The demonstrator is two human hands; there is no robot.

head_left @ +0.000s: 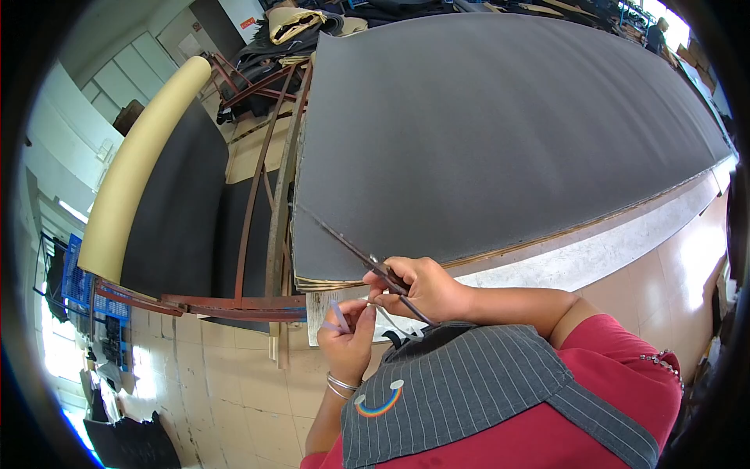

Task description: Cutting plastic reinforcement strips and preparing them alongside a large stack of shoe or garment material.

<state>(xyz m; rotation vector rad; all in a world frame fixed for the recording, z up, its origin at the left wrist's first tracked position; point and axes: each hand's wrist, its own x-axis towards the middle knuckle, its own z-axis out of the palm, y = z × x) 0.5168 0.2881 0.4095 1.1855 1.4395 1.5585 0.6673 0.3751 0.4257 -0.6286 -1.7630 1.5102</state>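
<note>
My right hand [428,288] is closed around the handles of a pair of long dark scissors [353,248]. Their blades point up and to the left, over the near left corner of a stack of dark grey sheet material [469,141]. Just below, my left hand [349,344] pinches a thin pale lilac strip [341,316]. A whitish length of strip [388,319] hangs between the two hands, in front of a striped grey apron [461,391]. The fingertips of both hands are close together, and they partly hide where the strip runs.
The stack lies on a table with a pale front edge [594,254]. On the left, a big roll of cream-backed black sheet [148,156] rests on a rusty red metal frame [234,303]. Blue crates [76,273] stand further left. Another person [658,36] is at the far right.
</note>
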